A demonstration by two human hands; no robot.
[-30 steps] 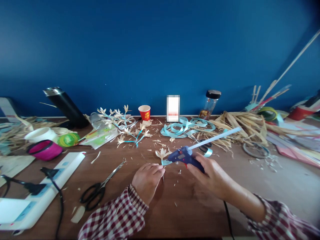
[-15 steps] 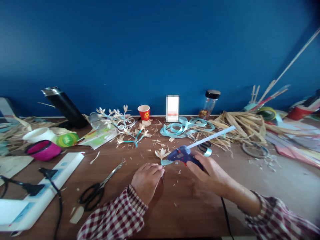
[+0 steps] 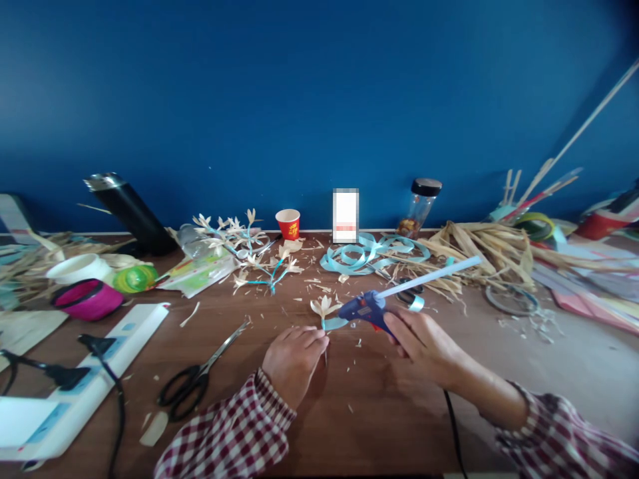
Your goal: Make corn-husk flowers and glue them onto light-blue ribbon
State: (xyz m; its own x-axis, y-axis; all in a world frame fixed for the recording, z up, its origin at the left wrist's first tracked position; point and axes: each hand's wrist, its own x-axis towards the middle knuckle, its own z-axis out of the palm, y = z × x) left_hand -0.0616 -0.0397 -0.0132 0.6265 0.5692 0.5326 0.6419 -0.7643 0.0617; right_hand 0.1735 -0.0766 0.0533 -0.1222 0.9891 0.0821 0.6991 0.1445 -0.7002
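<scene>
Fingers (image 3: 402,329) of the right hand (image 3: 429,346) are curled around the handle of the dark blue glue gun (image 3: 363,307), as I see it from my distant seat. This tool is the largest of the held things. I judge it stiff and of moderate weight, probably hot at its nozzle, so the handle is the proper place for holding. Its long glue stick (image 3: 434,275) rises behind, above the right fingers, and looks stiff but could swing the balance backward.

Next in size is the pale flower (image 3: 323,307), standing just beyond the left fingertips. It should be very light, and its thin petals look dry and easy to break; I would take it only by the stem. Smaller is the blue ribbon strip (image 3: 335,323), between the two hands' fingers, soft and perhaps slippery, best held near its end. I cannot tell whether the nozzle touches it.

Fingers of the left hand (image 3: 292,358) lie bent and close together, with almost no gap, gripping the flower at its narrow stem; the thumb is hidden from me.
</scene>
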